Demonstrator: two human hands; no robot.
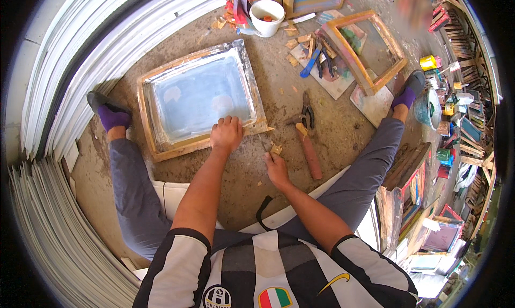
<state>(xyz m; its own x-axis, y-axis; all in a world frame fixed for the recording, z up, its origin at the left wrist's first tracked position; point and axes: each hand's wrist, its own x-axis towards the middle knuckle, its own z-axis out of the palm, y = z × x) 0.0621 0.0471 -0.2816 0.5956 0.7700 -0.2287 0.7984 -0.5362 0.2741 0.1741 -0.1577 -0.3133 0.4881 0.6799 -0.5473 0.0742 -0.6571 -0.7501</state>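
A wooden screen-printing frame [152, 144] with a bluish mesh lies on the floor, left of centre. My left hand [227, 132] is closed over its near rail, close to the right corner. Just right of that corner, my right hand [276, 167] is closed on a slim tool [262, 143]; its thin tip points at the rail and the handle is hidden in my fingers. A small wood chip [276, 148] shows beside these fingers. Farther right lie a hammer [308, 152] with a reddish handle and dark pliers [307, 113], both apart from my hands.
A bare wooden frame [396, 69] and blue-handled pliers [311, 64] lie at the far right among wood scraps. A white bucket [266, 18] stands at the back. Stacked white sheets [59, 77] line the left; paint pots [428, 62] and more frames crowd the right. My legs spread around the floor.
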